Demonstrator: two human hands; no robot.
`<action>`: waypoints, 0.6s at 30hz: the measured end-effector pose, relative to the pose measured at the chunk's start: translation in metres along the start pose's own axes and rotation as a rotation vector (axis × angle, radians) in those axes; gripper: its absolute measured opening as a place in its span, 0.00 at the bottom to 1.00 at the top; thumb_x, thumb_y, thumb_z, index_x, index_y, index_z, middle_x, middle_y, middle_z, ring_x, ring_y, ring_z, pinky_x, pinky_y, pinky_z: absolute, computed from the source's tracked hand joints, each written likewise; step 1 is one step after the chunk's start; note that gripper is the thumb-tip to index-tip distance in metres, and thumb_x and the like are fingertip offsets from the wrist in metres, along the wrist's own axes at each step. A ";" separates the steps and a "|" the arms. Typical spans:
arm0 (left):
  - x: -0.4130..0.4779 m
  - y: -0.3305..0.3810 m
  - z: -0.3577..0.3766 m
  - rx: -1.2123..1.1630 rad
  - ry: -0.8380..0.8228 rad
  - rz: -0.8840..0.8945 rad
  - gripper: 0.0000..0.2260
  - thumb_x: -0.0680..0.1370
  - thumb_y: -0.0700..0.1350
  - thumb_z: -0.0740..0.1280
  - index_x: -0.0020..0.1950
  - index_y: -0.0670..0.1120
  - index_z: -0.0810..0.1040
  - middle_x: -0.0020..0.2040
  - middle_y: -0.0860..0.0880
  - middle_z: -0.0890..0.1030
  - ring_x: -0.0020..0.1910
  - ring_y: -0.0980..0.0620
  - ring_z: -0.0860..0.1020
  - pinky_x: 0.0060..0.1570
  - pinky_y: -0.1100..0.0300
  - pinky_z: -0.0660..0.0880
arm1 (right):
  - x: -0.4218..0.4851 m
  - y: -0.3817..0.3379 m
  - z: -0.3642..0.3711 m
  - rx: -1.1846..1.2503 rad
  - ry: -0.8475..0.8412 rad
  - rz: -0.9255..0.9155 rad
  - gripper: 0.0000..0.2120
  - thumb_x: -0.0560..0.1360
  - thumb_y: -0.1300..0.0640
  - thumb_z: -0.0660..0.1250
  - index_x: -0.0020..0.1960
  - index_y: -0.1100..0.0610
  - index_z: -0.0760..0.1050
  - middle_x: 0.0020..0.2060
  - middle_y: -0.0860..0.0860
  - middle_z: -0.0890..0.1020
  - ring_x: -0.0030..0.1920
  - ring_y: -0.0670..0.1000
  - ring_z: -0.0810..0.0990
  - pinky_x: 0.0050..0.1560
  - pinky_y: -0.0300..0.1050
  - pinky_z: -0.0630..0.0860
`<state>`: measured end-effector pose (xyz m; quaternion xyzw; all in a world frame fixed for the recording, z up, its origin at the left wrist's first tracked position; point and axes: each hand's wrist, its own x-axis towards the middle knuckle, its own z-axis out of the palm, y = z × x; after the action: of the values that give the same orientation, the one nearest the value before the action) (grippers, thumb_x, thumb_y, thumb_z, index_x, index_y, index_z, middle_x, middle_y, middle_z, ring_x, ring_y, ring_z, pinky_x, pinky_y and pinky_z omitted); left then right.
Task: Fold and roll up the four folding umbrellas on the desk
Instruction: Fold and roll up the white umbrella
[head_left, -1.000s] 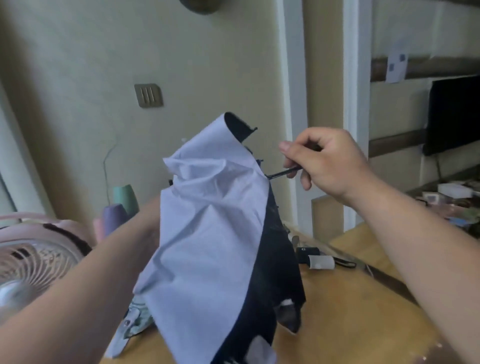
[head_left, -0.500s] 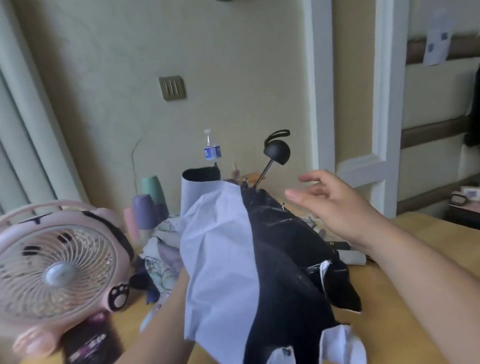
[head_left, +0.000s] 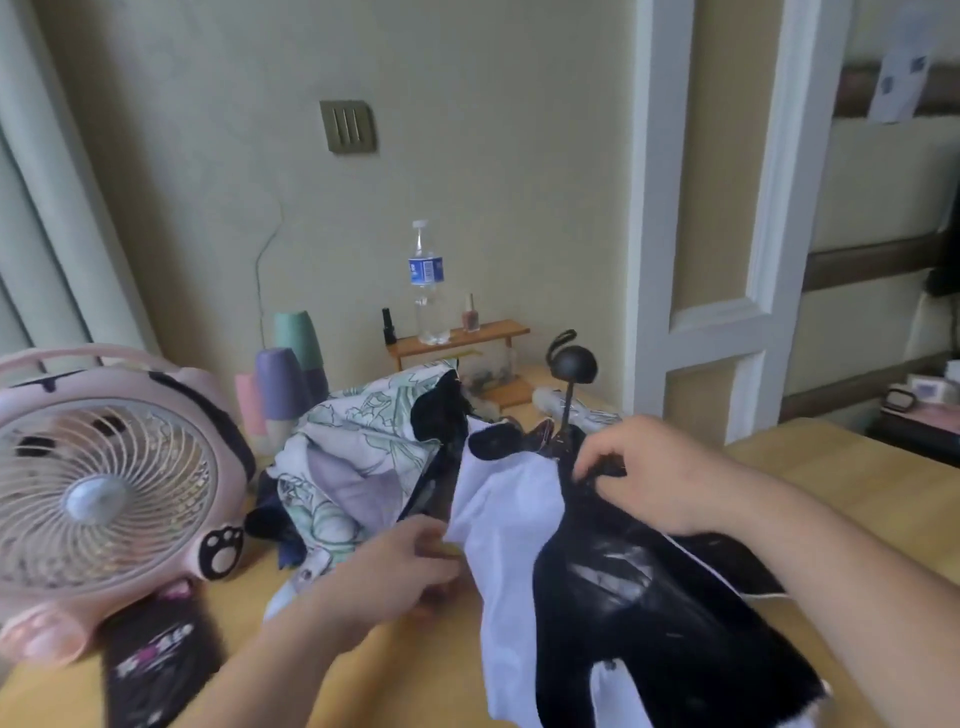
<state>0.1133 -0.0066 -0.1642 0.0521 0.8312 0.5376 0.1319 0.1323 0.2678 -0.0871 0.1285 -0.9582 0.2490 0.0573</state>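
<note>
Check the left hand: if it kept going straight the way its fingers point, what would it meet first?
The lavender panel of the umbrella. The left hand points right, with its fingertips at that panel's edge. Motion blur hides whether they touch or pinch it.

so we're looking at a pale yellow-green wall (head_left: 467, 156) with a brass-coloured switch plate (head_left: 349, 126) up on it, plus a thin dark line (head_left: 264, 249) running down toward the desk. cord or crack, we can't tell. far left we've got a light curtain (head_left: 41, 208) hanging in folds. right of the wall there's white painted trim (head_left: 649, 208) framing tan panels, then dark wood rails (head_left: 872, 260) with a paper note (head_left: 898, 78) stuck up high. the desk (head_left: 857, 467) is light yellowish wood, and a little wooden shelf (head_left: 462, 332) sits at its back by the wall. light's soft and even.
</note>
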 end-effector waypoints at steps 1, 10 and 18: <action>0.001 -0.004 -0.010 -0.010 0.100 -0.008 0.15 0.77 0.34 0.67 0.62 0.46 0.79 0.52 0.47 0.85 0.48 0.48 0.83 0.49 0.48 0.82 | -0.001 0.005 0.001 -0.017 -0.025 0.008 0.18 0.77 0.59 0.68 0.40 0.34 0.79 0.43 0.45 0.85 0.43 0.51 0.83 0.49 0.49 0.81; -0.050 0.070 -0.003 0.396 0.182 0.876 0.15 0.77 0.53 0.72 0.61 0.51 0.80 0.59 0.57 0.80 0.65 0.52 0.76 0.65 0.62 0.70 | 0.014 -0.014 0.019 0.061 0.030 -0.110 0.11 0.73 0.58 0.71 0.43 0.40 0.83 0.42 0.41 0.85 0.45 0.47 0.83 0.53 0.53 0.81; -0.034 0.036 0.010 0.605 0.091 0.556 0.21 0.70 0.65 0.75 0.60 0.60 0.80 0.38 0.60 0.82 0.39 0.61 0.79 0.45 0.54 0.79 | 0.003 0.003 0.018 0.210 0.069 -0.074 0.08 0.74 0.60 0.74 0.45 0.46 0.83 0.42 0.46 0.86 0.45 0.48 0.83 0.53 0.49 0.80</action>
<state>0.1467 0.0094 -0.1299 0.2873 0.9109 0.2860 -0.0764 0.1273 0.2606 -0.1039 0.1603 -0.9189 0.3502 0.0857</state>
